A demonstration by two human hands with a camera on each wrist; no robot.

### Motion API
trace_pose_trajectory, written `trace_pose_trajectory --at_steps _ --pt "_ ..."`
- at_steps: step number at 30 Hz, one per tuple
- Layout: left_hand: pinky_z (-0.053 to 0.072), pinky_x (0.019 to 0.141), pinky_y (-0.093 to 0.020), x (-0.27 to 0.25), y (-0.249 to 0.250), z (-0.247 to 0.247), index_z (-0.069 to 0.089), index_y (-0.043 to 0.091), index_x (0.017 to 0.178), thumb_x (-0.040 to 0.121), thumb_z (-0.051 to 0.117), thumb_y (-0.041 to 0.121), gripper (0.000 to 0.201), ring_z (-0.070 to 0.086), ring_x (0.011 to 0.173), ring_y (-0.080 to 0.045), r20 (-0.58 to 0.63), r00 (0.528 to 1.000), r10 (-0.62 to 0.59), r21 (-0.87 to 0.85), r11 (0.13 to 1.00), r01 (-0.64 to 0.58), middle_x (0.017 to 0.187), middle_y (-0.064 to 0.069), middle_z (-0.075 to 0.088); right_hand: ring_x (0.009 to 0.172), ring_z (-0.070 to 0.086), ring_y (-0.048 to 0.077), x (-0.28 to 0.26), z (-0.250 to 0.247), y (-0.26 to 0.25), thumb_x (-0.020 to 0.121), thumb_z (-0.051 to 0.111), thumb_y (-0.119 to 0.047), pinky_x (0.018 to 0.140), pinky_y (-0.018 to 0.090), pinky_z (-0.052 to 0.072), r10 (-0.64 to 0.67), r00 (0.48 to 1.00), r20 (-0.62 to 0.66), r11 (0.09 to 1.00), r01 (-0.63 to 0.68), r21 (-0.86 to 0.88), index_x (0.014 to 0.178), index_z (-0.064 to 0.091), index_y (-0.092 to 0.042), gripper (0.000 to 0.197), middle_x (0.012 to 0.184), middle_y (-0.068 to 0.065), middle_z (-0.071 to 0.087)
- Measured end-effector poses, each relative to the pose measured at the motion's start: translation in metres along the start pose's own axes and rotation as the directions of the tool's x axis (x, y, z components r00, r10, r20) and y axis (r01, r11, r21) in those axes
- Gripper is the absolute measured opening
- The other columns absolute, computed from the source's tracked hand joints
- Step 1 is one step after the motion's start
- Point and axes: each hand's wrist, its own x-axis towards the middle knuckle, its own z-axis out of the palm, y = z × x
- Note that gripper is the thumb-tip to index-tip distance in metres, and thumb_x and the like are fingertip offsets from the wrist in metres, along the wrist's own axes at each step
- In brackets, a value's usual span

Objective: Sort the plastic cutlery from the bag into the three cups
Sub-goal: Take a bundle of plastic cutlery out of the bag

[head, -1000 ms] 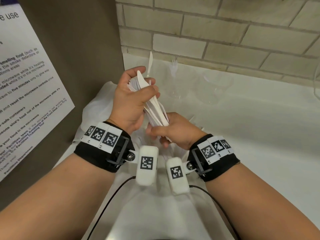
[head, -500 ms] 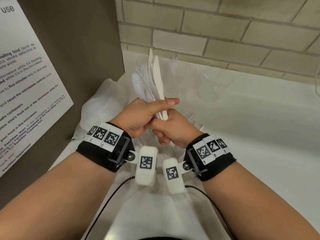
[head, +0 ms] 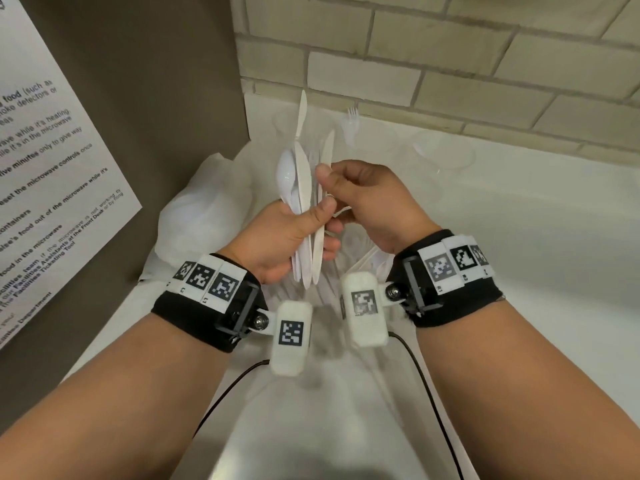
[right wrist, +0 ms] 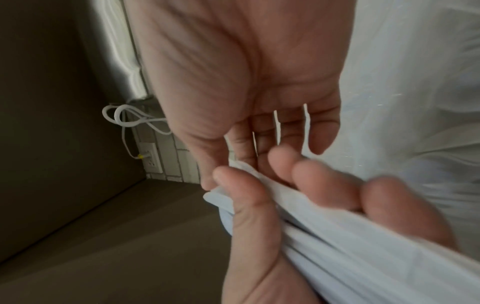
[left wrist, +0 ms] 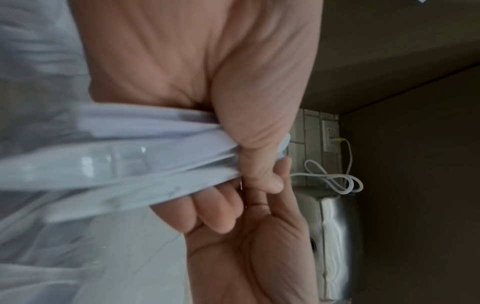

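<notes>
My left hand (head: 308, 226) grips a bundle of white plastic cutlery (head: 304, 188) upright by the handles, with spoons and knives fanning out above the fist. My right hand (head: 329, 187) is at the bundle's right side and pinches one white knife (head: 328, 150) between thumb and fingers. In the left wrist view the bundle (left wrist: 124, 156) crosses my left palm. The white bag (head: 204, 202) lies crumpled under both hands. Three clear cups stand at the back: the left cup (head: 285, 123) holds a knife, the middle cup (head: 349, 140) holds a fork (head: 351, 121), and the right cup (head: 445, 152) looks empty.
A brown cabinet side with a printed notice (head: 45, 174) walls off the left. A brick wall (head: 433, 57) runs behind the white counter (head: 519, 254). The wrist views show a steel sink (left wrist: 335, 226) and a white cable (left wrist: 330, 181) plugged into a socket.
My right hand has let go of the bundle's base and moved up to pinch a knife near its top. The left hand keeps the bundle, now a little lower.
</notes>
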Motion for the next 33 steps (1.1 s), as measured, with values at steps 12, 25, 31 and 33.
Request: trace_pose_trajectory --at_steps 12,25,31,33 --pt "0.056 0.079 -0.041 0.014 -0.013 -0.006 0.067 0.011 0.114 0.094 0.055 0.023 0.026 0.064 0.09 -0.03 -0.014 0.999 -0.037 -0.103 0.994 0.035 0.108 -0.015 0.068 0.057 0.062 0.025 0.009 -0.002 0.009 0.102 0.043 -0.019 0.067 0.043 0.057 0.114 0.968 -0.222 0.93 -0.025 0.367 0.094 0.043 -0.01 0.012 0.063 0.008 0.055" --pt "0.039 0.059 -0.026 0.022 -0.016 -0.007 0.065 0.03 0.113 0.093 0.059 0.016 0.025 0.042 0.055 -0.006 -0.024 0.995 0.094 0.139 0.986 -0.09 0.059 0.017 0.06 0.034 0.048 -0.002 0.002 0.012 0.005 0.078 0.079 -0.016 0.037 0.005 0.031 0.008 0.991 -0.136 0.995 -0.022 -0.1 0.085 0.07 0.008 0.027 0.053 -0.006 0.06" --pt "0.044 0.068 -0.026 0.018 -0.016 -0.009 0.064 0.032 0.105 0.094 0.057 0.017 0.02 0.059 0.082 -0.007 0.011 0.996 0.089 0.132 0.987 -0.09 0.087 0.013 0.07 0.033 0.046 0.0 0.0 0.013 0.006 0.084 0.073 -0.01 0.037 0.007 0.032 0.063 0.993 -0.098 0.998 -0.065 -0.02 0.085 0.065 0.003 0.016 0.055 -0.002 0.056" --pt "0.046 0.07 -0.025 0.018 -0.017 -0.009 0.063 0.027 0.106 0.093 0.056 0.015 0.019 0.061 0.083 -0.007 0.03 0.997 0.077 0.103 0.992 -0.079 0.089 0.008 0.07 0.035 0.045 0.0 0.001 0.013 0.008 0.086 0.07 -0.011 0.037 0.012 0.034 0.077 0.992 -0.096 0.997 -0.077 -0.002 0.085 0.061 -0.001 0.013 0.058 0.0 0.055"
